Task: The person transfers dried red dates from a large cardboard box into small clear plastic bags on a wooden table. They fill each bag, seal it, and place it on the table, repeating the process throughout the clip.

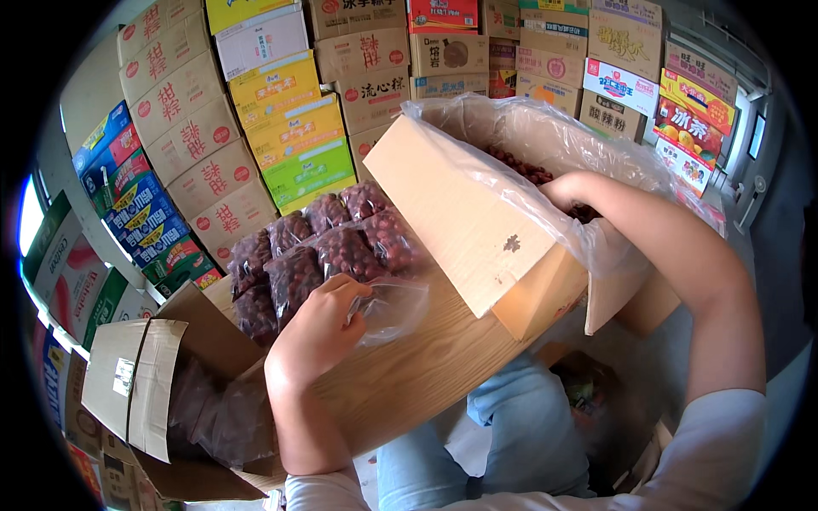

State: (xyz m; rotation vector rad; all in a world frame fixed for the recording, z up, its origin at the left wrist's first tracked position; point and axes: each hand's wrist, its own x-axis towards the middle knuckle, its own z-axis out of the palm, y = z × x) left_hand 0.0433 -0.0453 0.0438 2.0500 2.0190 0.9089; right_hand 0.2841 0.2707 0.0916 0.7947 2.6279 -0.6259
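Observation:
My left hand (319, 329) holds the edge of a clear plastic bag (396, 311) between thumb and fingers, over the wooden table (396, 377). The bag looks flat, with nothing seen in it. My right hand (562, 193) reaches into a large cardboard box (457, 211) lined with clear plastic film (601, 144); its fingers are hidden among dark red dried fruits, which look like jujubes (517, 165). Whether it grips any cannot be told. Beyond my left hand, several filled clear bags of the same fruits (351, 254) lie side by side in rows.
At the left, an open cardboard box (112, 377) holds thin clear plastic bags (220, 415). Tall stacks of printed cartons (287, 128) stand behind the table. The lined box's flaps hang over the near table edge, by my knees. A dark bag (588, 389) stands low at the right.

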